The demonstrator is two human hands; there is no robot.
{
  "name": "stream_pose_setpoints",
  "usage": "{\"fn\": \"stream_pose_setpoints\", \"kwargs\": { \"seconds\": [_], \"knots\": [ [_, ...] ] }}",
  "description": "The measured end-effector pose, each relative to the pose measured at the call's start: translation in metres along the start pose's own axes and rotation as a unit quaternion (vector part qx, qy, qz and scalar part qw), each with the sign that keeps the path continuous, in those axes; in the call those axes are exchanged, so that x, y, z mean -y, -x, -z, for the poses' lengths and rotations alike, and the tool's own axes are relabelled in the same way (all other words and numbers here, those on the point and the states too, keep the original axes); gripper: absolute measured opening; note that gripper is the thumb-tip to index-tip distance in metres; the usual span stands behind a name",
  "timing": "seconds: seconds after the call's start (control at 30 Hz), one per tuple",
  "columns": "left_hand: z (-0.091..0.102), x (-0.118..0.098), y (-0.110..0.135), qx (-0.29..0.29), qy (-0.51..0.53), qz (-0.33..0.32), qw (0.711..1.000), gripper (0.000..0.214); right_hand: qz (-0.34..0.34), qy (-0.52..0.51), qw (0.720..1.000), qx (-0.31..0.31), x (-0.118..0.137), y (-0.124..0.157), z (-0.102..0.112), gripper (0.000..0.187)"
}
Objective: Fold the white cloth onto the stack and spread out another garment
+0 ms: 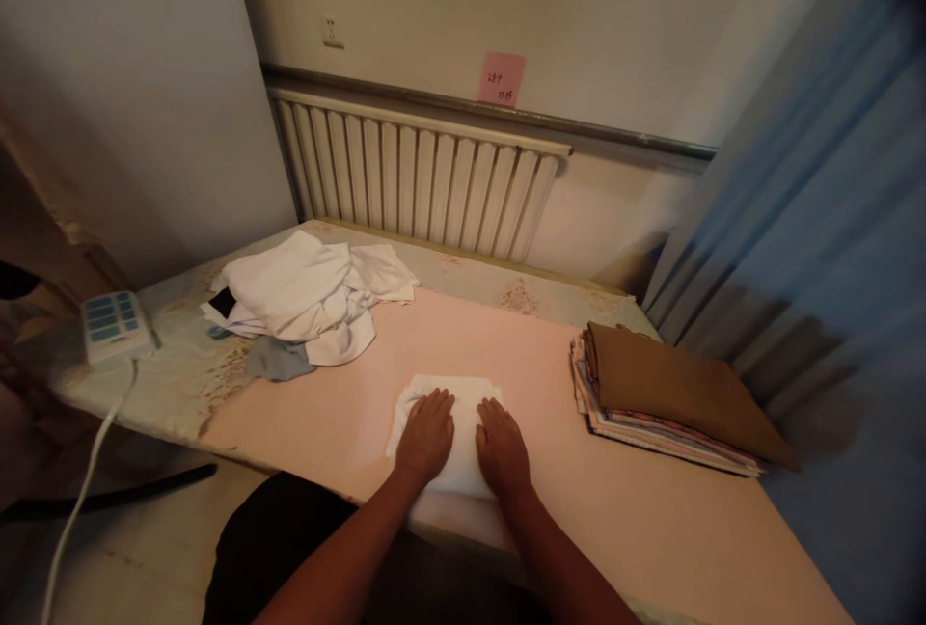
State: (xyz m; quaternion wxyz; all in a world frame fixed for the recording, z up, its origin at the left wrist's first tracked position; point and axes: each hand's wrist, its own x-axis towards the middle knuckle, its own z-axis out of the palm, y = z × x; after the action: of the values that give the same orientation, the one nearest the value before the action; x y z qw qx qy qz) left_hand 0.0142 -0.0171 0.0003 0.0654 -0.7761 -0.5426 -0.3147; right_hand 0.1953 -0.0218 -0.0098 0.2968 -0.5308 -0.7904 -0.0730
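Note:
A white folded cloth (463, 456) lies on the pink table cover (477, 336) close to the table's front edge. My left hand (428, 432) rests flat on its left part, fingers stretched forward. On the cloth's right side lies my right hand (502, 444), palm down with the fingers extended. Neither hand grips anything. Parts of the cloth are hidden under both hands, and a few wrinkles show near its upper left corner.
A loose heap of white and grey cloths (304, 292) sits at the left. To the right is a folded stack with a brown cloth (672, 384) on top. A power strip (116, 321) with a white cord stands far left. Behind are a radiator (420, 176) and, right, a blue curtain (810, 220).

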Motion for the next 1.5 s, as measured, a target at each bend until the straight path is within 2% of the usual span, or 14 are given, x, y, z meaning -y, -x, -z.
{"fn": "stream_pose_setpoints", "kwargs": {
  "seconds": [0.57, 1.27, 1.5],
  "knots": [
    [0.0030, -0.0006, -0.0009, 0.021, -0.002, 0.002, 1.000, 0.040, -0.012, -0.007, 1.000, 0.004, 0.0001, 0.0005, -0.0007, 0.043],
    [0.0039, -0.0007, -0.0015, 0.024, -0.004, 0.003, 1.000, 0.039, 0.004, -0.014, 1.000, -0.022, -0.0013, 0.0016, -0.0017, 0.041],
    [0.0052, -0.0021, -0.0023, 0.029, -0.005, 0.007, 1.000, 0.039, -0.008, -0.015, 1.000, -0.006, 0.0007, 0.0002, 0.0014, 0.042]
  ]
}}
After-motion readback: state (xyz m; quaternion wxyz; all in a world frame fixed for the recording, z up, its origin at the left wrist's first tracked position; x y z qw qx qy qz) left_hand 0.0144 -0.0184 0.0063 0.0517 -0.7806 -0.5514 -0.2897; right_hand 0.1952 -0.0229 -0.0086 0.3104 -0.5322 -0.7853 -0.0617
